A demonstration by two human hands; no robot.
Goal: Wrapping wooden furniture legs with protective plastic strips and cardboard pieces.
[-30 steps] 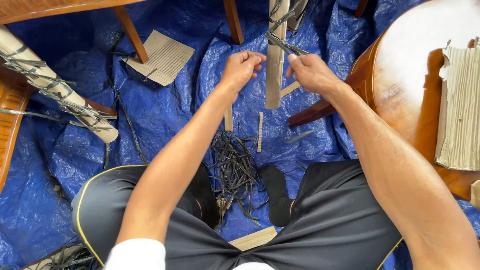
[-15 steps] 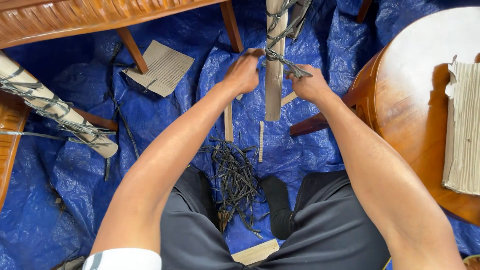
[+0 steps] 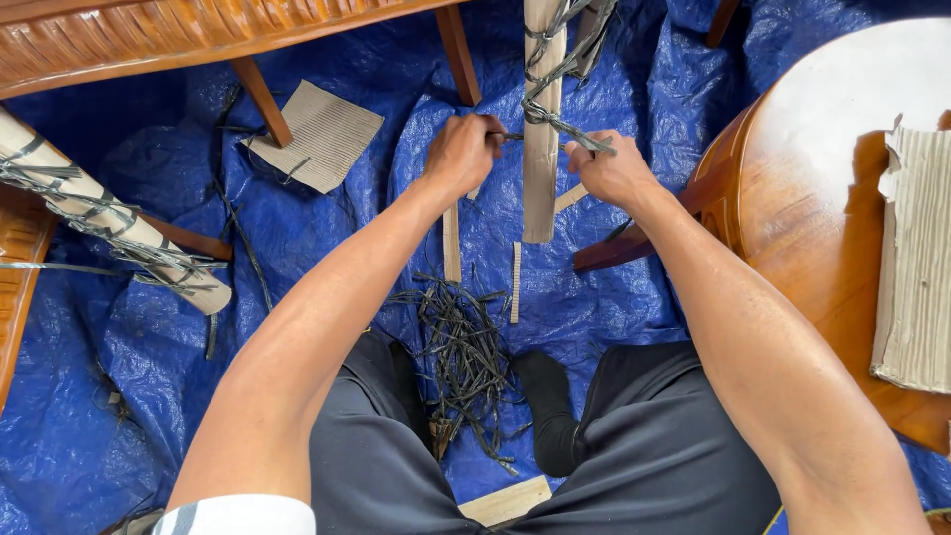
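A furniture leg wrapped in brown cardboard (image 3: 541,188) stands upright in front of me, bound with dark plastic strapping (image 3: 555,121). My left hand (image 3: 462,151) is closed on one end of the strap at the leg's left side. My right hand (image 3: 612,168) is closed on the other end at the leg's right side. The strap runs taut between both hands across the cardboard.
A pile of cut dark straps (image 3: 466,347) lies on the blue tarp (image 3: 327,228) between my feet. A corrugated cardboard piece (image 3: 315,121) lies at the back left. Another wrapped leg (image 3: 109,218) is at left. A round wooden tabletop (image 3: 812,198) with cardboard (image 3: 916,267) stands at right.
My left hand moved from open air onto the strap at the leg's left side and closed on it. My right hand kept its hold and shifted slightly down.
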